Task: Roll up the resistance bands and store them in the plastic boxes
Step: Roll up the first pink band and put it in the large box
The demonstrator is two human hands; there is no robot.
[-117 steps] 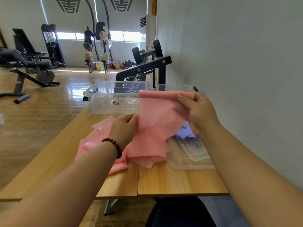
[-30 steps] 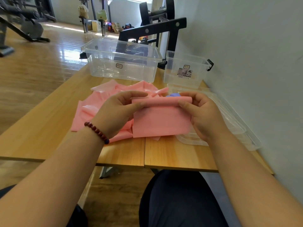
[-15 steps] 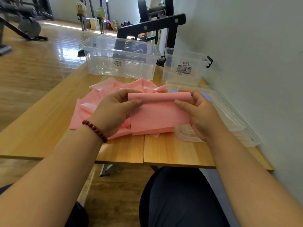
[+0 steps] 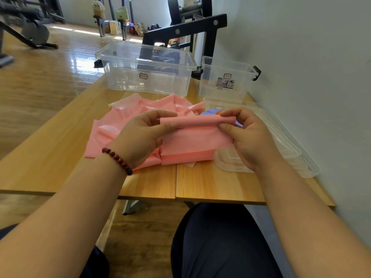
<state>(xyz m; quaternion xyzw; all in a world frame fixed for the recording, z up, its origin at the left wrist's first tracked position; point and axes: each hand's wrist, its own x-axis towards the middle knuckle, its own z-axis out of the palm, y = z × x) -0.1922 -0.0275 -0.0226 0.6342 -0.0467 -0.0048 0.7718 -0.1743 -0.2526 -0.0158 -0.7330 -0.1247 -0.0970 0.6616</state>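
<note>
A pink resistance band (image 4: 192,137) lies crumpled over the wooden table (image 4: 60,149), its near end wound into a thin roll held just above the tabletop. My left hand (image 4: 140,137) pinches the roll's left end between thumb and fingers. My right hand (image 4: 249,135) pinches the right end the same way. A purple band (image 4: 208,112) peeks out behind the roll, mostly hidden. Two clear plastic boxes stand at the table's far edge: a large one (image 4: 146,71) and a small one (image 4: 226,81) with black latches.
Clear plastic lids (image 4: 281,145) lie stacked on the table's right side against the grey wall (image 4: 311,77). A black dumbbell rack (image 4: 184,31) stands behind the boxes. Gym machines stand on the wooden floor at far left. My dark-trousered knees sit below the table's near edge.
The band's end was held high and unrolled earlier; since then both hands have lowered it toward the table and wound it into a thicker roll. The view has tilted downward.
</note>
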